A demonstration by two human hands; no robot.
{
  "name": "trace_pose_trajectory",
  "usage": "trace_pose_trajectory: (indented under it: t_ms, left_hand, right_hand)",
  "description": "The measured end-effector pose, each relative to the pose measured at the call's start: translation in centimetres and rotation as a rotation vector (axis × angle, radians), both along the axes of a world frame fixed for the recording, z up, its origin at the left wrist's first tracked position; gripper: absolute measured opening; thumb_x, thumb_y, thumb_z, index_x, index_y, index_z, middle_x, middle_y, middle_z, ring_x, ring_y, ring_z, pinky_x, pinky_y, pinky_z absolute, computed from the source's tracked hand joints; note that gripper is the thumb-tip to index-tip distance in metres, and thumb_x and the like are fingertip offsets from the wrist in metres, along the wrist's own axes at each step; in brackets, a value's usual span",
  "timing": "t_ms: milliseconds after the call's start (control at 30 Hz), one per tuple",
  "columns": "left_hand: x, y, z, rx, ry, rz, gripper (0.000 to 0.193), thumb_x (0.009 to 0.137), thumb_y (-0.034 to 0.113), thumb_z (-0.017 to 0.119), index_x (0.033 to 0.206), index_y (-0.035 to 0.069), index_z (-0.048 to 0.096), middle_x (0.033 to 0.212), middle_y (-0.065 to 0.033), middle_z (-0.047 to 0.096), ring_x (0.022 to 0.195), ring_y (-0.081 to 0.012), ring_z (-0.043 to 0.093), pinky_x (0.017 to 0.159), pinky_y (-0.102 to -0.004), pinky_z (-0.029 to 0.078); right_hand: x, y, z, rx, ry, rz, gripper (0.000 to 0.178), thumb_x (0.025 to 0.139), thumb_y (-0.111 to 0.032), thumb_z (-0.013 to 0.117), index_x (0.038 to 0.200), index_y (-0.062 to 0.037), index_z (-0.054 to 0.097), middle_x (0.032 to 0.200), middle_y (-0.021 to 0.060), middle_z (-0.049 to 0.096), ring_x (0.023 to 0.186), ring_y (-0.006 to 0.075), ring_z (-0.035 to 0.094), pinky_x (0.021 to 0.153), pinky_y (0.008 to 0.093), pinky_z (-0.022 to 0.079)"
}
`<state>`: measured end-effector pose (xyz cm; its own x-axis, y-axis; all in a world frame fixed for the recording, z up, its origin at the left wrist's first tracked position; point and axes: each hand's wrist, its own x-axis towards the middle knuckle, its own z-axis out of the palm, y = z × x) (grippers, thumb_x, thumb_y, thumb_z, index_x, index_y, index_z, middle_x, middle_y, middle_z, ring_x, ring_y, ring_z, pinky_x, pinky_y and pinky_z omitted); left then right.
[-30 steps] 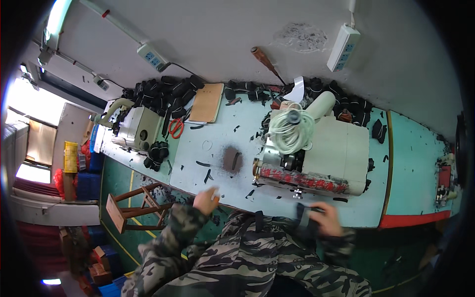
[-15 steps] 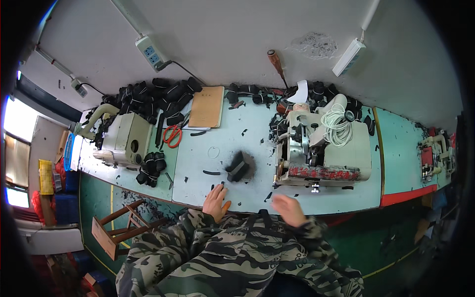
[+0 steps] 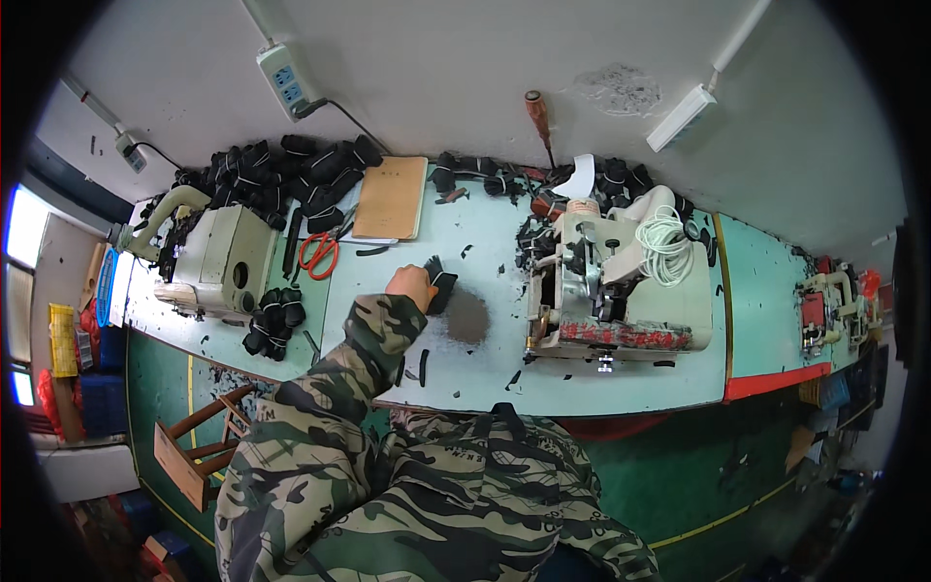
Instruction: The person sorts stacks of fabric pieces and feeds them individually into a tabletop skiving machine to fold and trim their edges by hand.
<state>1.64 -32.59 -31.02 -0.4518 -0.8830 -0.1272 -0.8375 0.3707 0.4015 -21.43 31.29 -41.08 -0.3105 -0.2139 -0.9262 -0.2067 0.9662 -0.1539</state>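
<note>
Currently, L hand grips 1 blk bundle near 1 pr scissors; R hand, can't tell.

sewing workshop | sewing machines on long bench | tied black bundles | dark scraps | yellow-lined green floor

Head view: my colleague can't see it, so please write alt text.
The person's left hand holds a small black cloth piece over a pale blue worktable. A cream sewing machine topped with coiled white cord stands to the right; red-handled scissors lie to the left.
</note>
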Motion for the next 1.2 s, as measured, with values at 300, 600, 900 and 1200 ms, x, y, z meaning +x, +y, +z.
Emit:
trace_pose_trajectory:
  t_ms: [300, 600, 900, 1200]
  left_hand:
    - [-2.2, 2.5, 1.4, -0.181, 0.144, -0.050, 0.010, 0.068, 0.008, 0.062, 0.070, 0.004, 0.054, 0.069, -0.0178, 0.055, 0.067, -0.0376, 0.055, 0.060, -0.0454, 0.043]
    - [-9.0, 19.7, 11.3, -0.388, 0.626, -0.493, 0.020, 0.057, -0.007, 0.063, 0.071, 0.003, 0.053, 0.072, -0.0107, 0.054, 0.068, -0.0284, 0.055, 0.057, -0.0375, 0.046]
    - [-12.3, 26.1, 14.6, -0.367, 0.626, -0.069, 0.031, 0.059, -0.011, 0.065, 0.087, 0.000, 0.063, 0.078, -0.0095, 0.061, 0.069, -0.0257, 0.057, 0.060, -0.0313, 0.046]
    - [-7.7, 23.3, 15.1, 0.275, 0.699, 0.262, 0.011, 0.074, 0.007, 0.066, 0.075, 0.000, 0.058, 0.070, -0.0072, 0.055, 0.070, -0.0183, 0.053, 0.066, -0.0280, 0.043]
  right_hand:
    - [-3.7, -6.5, 8.1, -0.286, -0.066, 0.500, 0.024, 0.077, -0.019, 0.065, 0.094, -0.0030, 0.065, 0.079, 0.0150, 0.067, 0.071, 0.0251, 0.066, 0.065, 0.0374, 0.051]
    - [-6.5, -31.6, 18.3, -0.959, -1.016, -0.238, 0.048, 0.096, -0.034, 0.050, 0.126, 0.0040, 0.044, 0.118, 0.0119, 0.056, 0.110, 0.0200, 0.054, 0.096, 0.0355, 0.043]
    - [-4.9, -35.1, 17.5, -0.488, -1.614, -0.559, 0.047, 0.094, -0.034, 0.054, 0.126, -0.0013, 0.046, 0.115, 0.0089, 0.056, 0.105, 0.0163, 0.056, 0.094, 0.0345, 0.044]
    - [1.7, -41.8, 17.0, -0.831, -1.073, -0.204, 0.034, 0.081, -0.021, 0.064, 0.106, 0.0006, 0.056, 0.089, 0.0037, 0.056, 0.080, 0.0108, 0.053, 0.072, 0.0242, 0.045]
